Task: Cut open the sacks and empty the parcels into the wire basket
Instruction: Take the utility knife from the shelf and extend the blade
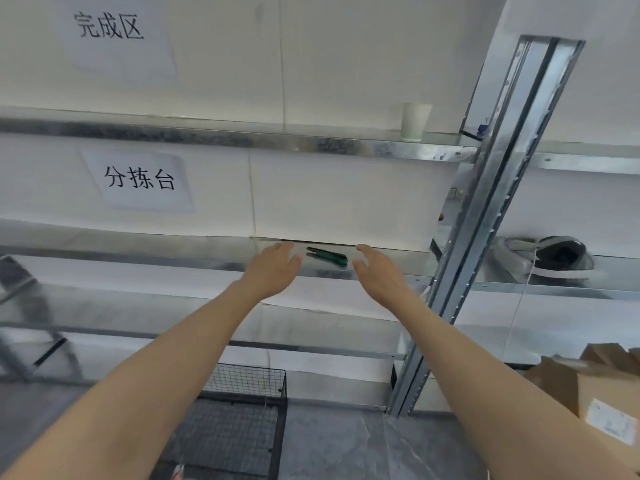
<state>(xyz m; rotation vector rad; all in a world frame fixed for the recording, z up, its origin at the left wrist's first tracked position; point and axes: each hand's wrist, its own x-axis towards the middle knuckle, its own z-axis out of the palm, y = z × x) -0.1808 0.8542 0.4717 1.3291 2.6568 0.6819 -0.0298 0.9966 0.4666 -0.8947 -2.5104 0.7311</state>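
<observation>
A green utility knife (327, 256) lies on a metal shelf (173, 259), close to the white back wall. My left hand (273, 268) reaches toward the shelf just left of the knife, fingers relaxed and holding nothing. My right hand (377, 271) hovers just right of the knife, fingers loosely spread, empty too. Neither hand touches the knife. A black wire basket (249, 403) stands on the floor below, between my forearms. No sack is in view.
A steel upright post (485, 216) of the rack leans across the right side. A white cup (415, 121) stands on the upper shelf. A pair of shoes (550, 258) sits on the shelf beyond the post. Cardboard boxes (599, 393) are at the lower right.
</observation>
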